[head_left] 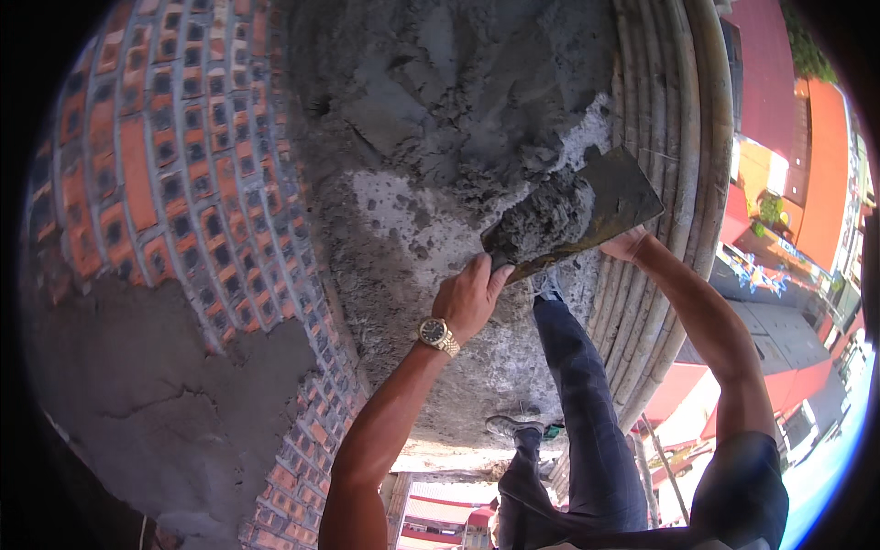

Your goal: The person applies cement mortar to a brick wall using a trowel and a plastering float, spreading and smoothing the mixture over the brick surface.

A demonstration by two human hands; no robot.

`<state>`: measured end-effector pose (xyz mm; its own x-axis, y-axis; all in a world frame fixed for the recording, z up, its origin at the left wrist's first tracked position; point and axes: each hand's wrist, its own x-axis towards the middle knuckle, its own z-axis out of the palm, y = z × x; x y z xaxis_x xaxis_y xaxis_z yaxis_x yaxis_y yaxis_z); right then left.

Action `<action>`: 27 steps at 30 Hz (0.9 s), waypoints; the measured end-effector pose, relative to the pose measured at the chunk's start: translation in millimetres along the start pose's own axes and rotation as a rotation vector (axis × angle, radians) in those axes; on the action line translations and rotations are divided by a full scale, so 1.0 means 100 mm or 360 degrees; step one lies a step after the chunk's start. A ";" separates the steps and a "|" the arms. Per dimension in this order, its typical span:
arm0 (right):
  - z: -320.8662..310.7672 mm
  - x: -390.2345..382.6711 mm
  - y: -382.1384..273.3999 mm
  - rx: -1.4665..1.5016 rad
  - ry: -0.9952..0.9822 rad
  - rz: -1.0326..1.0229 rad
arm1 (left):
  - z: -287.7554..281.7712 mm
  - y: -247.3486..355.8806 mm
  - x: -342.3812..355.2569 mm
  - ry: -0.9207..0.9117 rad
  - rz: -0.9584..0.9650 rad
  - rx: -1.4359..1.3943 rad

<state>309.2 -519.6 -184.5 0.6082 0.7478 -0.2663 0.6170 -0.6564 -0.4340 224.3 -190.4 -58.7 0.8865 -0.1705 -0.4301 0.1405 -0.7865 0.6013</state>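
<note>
My left hand [472, 295], with a gold wristwatch [438, 335] on it, is closed in a fist at the lower-left corner of a dark flat mortar board [623, 194]. It seems to grip a trowel whose blade is buried in the mortar. A heap of wet grey mortar [545, 220] sits on the board's left half. My right hand [627, 244] holds the board from under its right edge. Both hands are raised in front of a rough ledge [431, 110] coated in grey mortar.
A wall of perforated red bricks [174, 156] curves along the left, with a grey plastered patch [165, 385] below it. Bamboo scaffold poles [678, 101] run down the right. My jeans-clad leg [582, 394] and shoe [509, 426] stand on the ledge. Red roofs [779, 82] and a street lie far below.
</note>
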 end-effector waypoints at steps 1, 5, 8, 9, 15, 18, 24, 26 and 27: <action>-0.29 -0.03 -0.25 0.0047 -0.0048 0.0009 | -0.20 0.16 -0.41 0.0109 -0.0034 0.0009; -1.23 -0.24 -2.11 0.3082 -0.0433 0.0047 | -0.73 0.83 -2.59 0.0375 -0.0229 -0.0140; -1.71 -0.59 -3.39 0.0905 -0.0115 -0.0583 | -1.51 1.59 -4.27 0.0298 -0.0416 0.0042; -1.90 -0.72 -3.83 0.0519 -0.0022 -0.0723 | -1.53 1.65 -4.80 0.0532 -0.0248 0.0040; -2.21 -1.73 -6.92 -0.0277 0.0205 -0.1402 | -2.49 3.10 -9.02 0.1104 -0.0735 -0.0035; -2.55 -2.10 -8.40 -0.0638 0.0668 -0.1733 | -2.33 3.54 -10.81 0.1980 -0.0714 -0.0030; -3.54 -2.80 -10.73 -0.0579 0.0960 -0.2216 | -1.75 3.46 -13.37 0.2721 -0.1415 0.0489; -3.87 -2.90 -11.20 -0.0575 0.1042 -0.2304 | -1.72 3.38 -13.98 0.2639 -0.1512 0.0871; -3.98 -2.92 -11.43 -0.0549 0.1192 -0.2411 | -1.74 3.39 -14.24 0.2571 -0.1584 0.1012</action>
<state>-375.1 -27.3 731.8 -0.5495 0.5329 0.6435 0.8249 0.4685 0.3164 -913.9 -110.7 875.0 0.1668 0.6849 0.7093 0.9177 -0.3709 0.1423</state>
